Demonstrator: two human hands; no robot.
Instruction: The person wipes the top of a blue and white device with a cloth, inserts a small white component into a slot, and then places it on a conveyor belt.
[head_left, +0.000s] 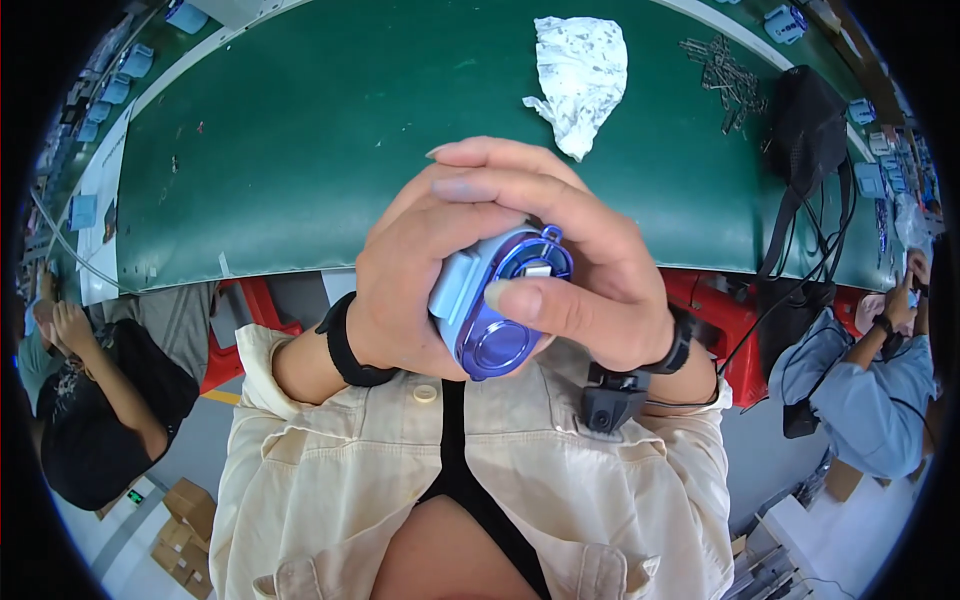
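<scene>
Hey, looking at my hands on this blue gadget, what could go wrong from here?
The blue gadget appears to be held on your side of the green table's edge, so if your left hand and right hand slip, it might drop past the tabletop. Your right thumb rests over its shiny purple face, so it could leave a smudge.

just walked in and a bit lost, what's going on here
A person holds a blue device up in both hands, just off the near edge of the green table. The left hand wraps one side; the right hand wraps the other, its thumb over the purple face. A crumpled white sheet, paper or cloth, lies beyond on the table, with thin metal pieces to its right.
</scene>
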